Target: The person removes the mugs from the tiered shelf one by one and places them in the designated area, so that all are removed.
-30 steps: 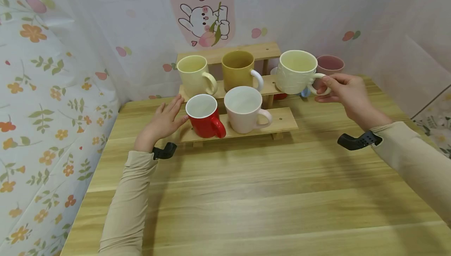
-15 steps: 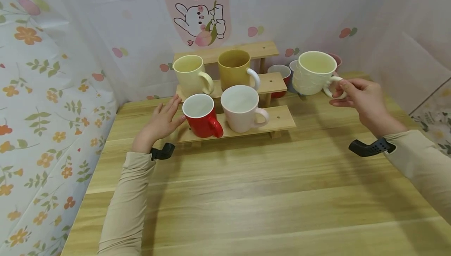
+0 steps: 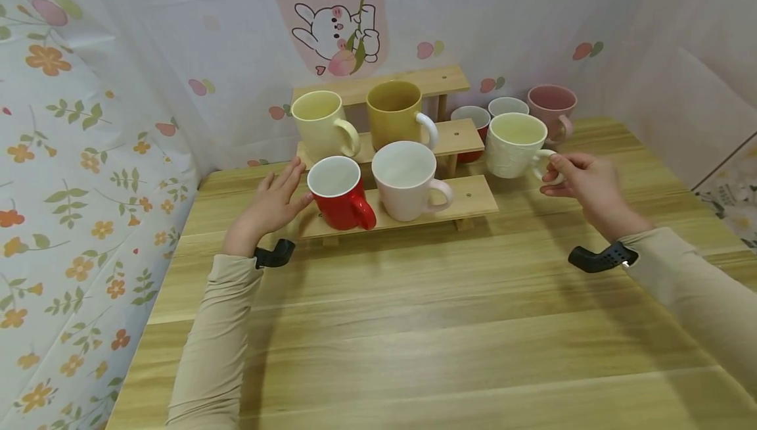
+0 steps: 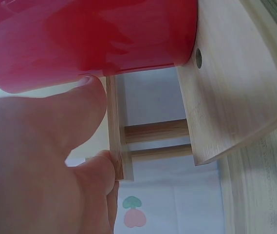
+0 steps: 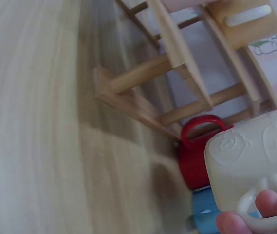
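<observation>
While my left hand (image 3: 266, 205) rests, fingers outstretched, on the wooden rack (image 3: 476, 198), thumb against the red mug (image 3: 340, 206); my right hand (image 3: 594, 188) pinches an embossed cream mug (image 3: 512, 152) by its handle (image 5: 243, 207).

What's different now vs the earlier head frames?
The embossed cream mug moved right, past the middle shelf, then down and slightly back left; the right hand keeps its grip. Nothing newly gripped or released. Unchanged: left hand, four shelved mugs.

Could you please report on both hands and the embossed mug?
Right hand holds embossed mug by handle, beside rack. Left hand at rack's left end. Close by: rear red mug, blue mug, pink mug.
</observation>
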Motion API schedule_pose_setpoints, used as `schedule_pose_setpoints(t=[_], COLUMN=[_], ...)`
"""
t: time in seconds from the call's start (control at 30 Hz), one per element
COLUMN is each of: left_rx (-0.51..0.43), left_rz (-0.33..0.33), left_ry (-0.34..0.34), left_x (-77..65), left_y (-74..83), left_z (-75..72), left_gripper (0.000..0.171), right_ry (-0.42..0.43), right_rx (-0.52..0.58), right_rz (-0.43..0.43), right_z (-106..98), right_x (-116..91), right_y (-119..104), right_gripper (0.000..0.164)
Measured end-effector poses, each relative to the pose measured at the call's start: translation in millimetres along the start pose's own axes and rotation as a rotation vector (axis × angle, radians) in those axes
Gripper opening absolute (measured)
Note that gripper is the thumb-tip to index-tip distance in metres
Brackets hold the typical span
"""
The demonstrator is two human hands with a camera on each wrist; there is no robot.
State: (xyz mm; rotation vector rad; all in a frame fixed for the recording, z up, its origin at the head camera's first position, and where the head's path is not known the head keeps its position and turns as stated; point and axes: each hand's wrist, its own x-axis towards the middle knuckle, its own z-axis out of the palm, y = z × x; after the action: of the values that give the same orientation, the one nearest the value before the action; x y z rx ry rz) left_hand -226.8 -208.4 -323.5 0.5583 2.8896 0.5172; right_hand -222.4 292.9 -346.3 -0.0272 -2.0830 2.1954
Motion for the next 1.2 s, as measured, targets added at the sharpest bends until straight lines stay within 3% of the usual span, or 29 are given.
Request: schedule_pose_setpoints(t=[0.2,0.4,0.73,0.93,1.2], left_rx=[0.006,-0.002,-0.011,-0.013,-0.008], left_rz=[-0.003,-0.005,0.007,0.004,-0.003], left_ry=[0.003,-0.003,0.013,0.025,0.006], left_x=[1.2,1.5,1.0,0.4,1.0], left_y=[-1.6,-1.7,1.3,-1.8,-2.4], left_z=[0.7,1.3,2.2,2.8,1.8], left_gripper=[0.067,0.067,0.066,0.066,0.067], right_ry=[-0.015,0.009,0.073,0.020,-0.020], right_rx=[-0.017,-0.017,-0.362,-0.397,-0.363], right_rz=[0.026,0.050,0.103,0.134,0.160], right_z=[-1.2,7.3,15.6,27.0,39.6], right_x=[11.9,10.8,8.1,8.9,7.9], right_y=[27.1,34.1,37.4,39.4,45.7], right_gripper=[0.020,0.021,0.029,0.039,0.035])
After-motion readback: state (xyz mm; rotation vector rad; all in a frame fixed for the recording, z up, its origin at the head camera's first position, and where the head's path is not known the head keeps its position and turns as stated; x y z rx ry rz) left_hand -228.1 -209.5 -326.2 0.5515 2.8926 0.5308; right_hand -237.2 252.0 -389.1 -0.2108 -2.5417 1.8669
